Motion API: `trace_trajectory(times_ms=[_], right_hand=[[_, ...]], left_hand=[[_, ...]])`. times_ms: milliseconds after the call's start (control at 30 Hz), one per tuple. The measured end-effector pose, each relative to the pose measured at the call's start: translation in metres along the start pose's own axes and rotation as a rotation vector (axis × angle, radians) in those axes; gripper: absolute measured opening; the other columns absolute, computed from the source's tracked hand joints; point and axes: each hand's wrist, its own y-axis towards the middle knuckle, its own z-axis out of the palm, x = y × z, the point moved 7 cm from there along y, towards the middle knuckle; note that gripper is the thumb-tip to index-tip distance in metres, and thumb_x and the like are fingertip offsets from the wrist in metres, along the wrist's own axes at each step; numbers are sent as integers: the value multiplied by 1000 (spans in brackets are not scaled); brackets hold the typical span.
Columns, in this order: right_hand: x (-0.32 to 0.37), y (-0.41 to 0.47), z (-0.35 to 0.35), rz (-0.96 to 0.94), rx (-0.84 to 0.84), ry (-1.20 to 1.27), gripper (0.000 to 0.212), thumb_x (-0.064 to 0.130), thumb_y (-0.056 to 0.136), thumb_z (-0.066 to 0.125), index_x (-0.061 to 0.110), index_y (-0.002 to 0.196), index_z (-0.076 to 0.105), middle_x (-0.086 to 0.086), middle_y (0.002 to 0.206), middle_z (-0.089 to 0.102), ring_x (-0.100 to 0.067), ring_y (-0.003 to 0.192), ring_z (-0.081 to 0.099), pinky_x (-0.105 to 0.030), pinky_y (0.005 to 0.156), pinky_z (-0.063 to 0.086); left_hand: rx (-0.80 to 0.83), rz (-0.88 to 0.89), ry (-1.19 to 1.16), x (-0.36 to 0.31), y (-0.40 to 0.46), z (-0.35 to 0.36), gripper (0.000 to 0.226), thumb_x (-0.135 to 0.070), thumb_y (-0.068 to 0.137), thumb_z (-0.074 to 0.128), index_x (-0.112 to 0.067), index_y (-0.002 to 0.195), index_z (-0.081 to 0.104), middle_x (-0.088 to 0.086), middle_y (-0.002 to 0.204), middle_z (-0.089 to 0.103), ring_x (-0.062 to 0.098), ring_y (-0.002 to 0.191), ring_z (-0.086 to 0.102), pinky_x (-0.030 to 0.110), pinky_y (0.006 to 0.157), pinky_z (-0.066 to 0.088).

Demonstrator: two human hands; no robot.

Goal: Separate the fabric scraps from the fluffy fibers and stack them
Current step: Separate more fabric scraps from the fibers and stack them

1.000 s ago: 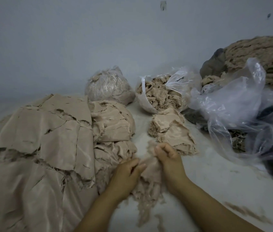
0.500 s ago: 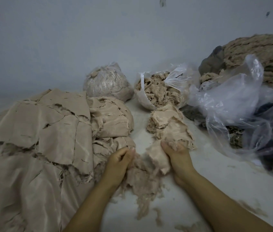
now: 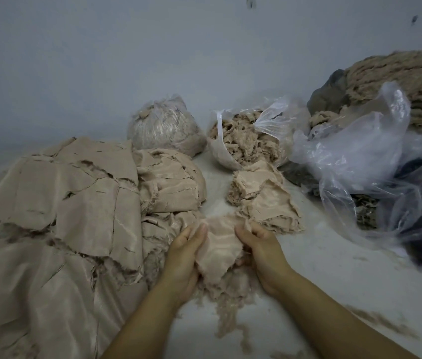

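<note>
A beige fabric scrap [image 3: 217, 250] is spread between my two hands, low in the middle of the view. My left hand [image 3: 185, 257] grips its left edge and my right hand [image 3: 261, 252] grips its right edge. Fluffy beige fibers [image 3: 226, 299] hang from under the scrap onto the white surface. Just beyond my right hand lies a small stack of fabric scraps [image 3: 264, 200]. A big heap of larger beige fabric pieces [image 3: 62, 216] fills the left side.
At the back stand a tied plastic bag of fibers [image 3: 164, 125] and an open plastic bag of fibers [image 3: 246, 138]. Crumpled clear plastic bags [image 3: 365, 161] and a brown fiber mound [image 3: 401, 76] crowd the right. Loose fluff [image 3: 383, 322] streaks the white surface.
Both hands have spread the bunched scrap out flat between them. The right hand came back from the small stack, and the left hand took hold of the scrap's left edge.
</note>
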Motion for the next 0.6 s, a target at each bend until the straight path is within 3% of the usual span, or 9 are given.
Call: trace_trajectory(times_ms=[67, 133, 233, 300, 400, 500, 600], right_hand=[[0, -2, 7, -44, 51, -50, 21, 21, 89, 64, 4, 100, 58, -10, 71, 63, -19, 55, 61, -27, 47, 51], [2, -3, 4, -96, -9, -209, 24, 25, 85, 70, 10, 99, 58, -6, 71, 64, -17, 56, 60, -27, 48, 50], [3, 1, -5, -150, -108, -237, 29, 23, 92, 62, 1, 78, 49, -3, 51, 44, -11, 37, 38, -20, 36, 31], [2, 4, -9, -139, -145, -203, 34, 24, 97, 54, 9, 67, 45, 3, 44, 39, -9, 35, 31, -18, 35, 26], [0, 4, -9, -116, -140, -147, 42, 26, 99, 49, 17, 59, 42, 2, 41, 38, -10, 33, 28, -17, 35, 25], [-2, 2, -5, -100, -73, -164, 38, 33, 97, 51, 16, 64, 46, -1, 46, 41, -11, 36, 33, -18, 35, 27], [3, 4, -8, -176, -122, -242, 31, 29, 94, 58, 19, 65, 51, 3, 54, 44, -12, 49, 40, -24, 47, 36]], left_hand=[[1, -6, 2, 2, -1, 2, 34, -18, 84, 60, -2, 114, 62, 21, 106, 70, 30, 94, 70, 31, 68, 58], [-20, 8, 58, 5, -1, 2, 30, -14, 88, 57, -2, 115, 61, 21, 104, 70, 29, 92, 70, 30, 68, 58], [-125, 40, 191, 4, 1, -4, 21, -13, 94, 51, -8, 111, 62, 14, 96, 73, 24, 84, 71, 28, 64, 56], [-200, 50, 251, 1, 2, -8, 18, -14, 96, 50, -13, 106, 64, 9, 91, 74, 21, 81, 71, 28, 64, 54], [-225, 58, 320, -1, 3, -10, 19, -20, 97, 50, -16, 105, 67, 7, 92, 74, 22, 84, 70, 32, 72, 54], [-186, 100, 409, -3, -1, -5, 21, -28, 97, 50, -20, 103, 68, 3, 95, 74, 18, 88, 70, 30, 78, 54], [-185, 149, 462, -5, -3, 0, 23, -28, 96, 50, -15, 102, 67, 7, 97, 72, 20, 86, 68, 31, 78, 53]])
